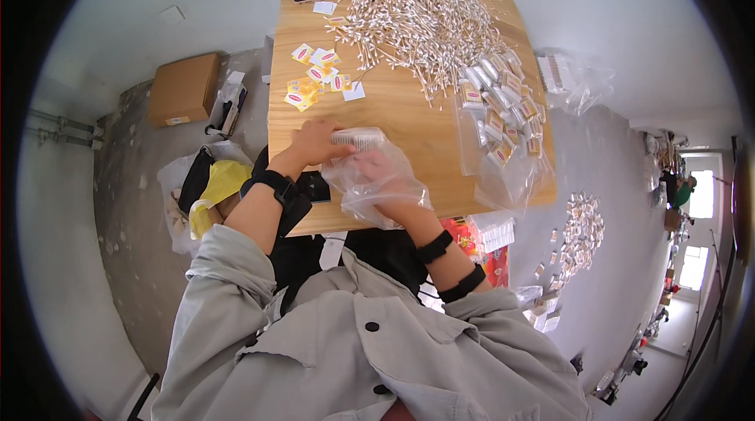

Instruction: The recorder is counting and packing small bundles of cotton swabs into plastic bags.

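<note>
The sole view comes from a wide fisheye camera worn on the person's head, the left of a side-by-side pair. It faces steeply down over the chest, so the grey shirt (330, 358) looms closest along the lower edge. Left hand (314, 144) and right hand (379, 165) appear near the centre, a little farther off. Beyond them the wooden table (425, 161) is seen from above (its edges bow), while distant windows (701, 194) lean small near the right rim.

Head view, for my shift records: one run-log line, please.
left hand: touching clear bag; right hand: seen through its plastic; cotton swabs: loosely heaped on table
</note>
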Demonstrator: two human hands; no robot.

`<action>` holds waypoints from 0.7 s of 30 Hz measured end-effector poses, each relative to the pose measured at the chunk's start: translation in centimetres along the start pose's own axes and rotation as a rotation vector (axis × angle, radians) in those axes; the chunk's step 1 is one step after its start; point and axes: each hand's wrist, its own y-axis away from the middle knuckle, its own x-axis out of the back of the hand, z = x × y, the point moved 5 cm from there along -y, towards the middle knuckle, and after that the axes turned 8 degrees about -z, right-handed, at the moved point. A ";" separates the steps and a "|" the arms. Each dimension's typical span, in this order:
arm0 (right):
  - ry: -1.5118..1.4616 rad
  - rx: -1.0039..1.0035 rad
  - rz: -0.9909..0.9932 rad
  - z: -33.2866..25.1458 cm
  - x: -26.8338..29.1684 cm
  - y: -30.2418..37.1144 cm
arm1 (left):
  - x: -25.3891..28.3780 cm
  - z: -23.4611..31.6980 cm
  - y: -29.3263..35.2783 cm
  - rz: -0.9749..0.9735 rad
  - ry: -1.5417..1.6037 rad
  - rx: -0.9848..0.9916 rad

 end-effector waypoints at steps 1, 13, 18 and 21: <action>-0.022 -0.097 0.061 0.0 0.2 0.6 | 0.0 -0.2 0.1 -0.034 0.015 0.019; 0.023 -0.301 0.254 1.6 -0.6 1.6 | -0.5 3.3 3.4 0.164 -0.027 -0.121; -0.032 -0.294 0.238 3.0 -0.8 2.0 | -0.4 7.0 6.3 0.465 -0.315 -0.300; -0.167 -0.200 0.317 3.1 -0.8 1.8 | -0.5 7.8 6.5 0.515 -0.399 -0.314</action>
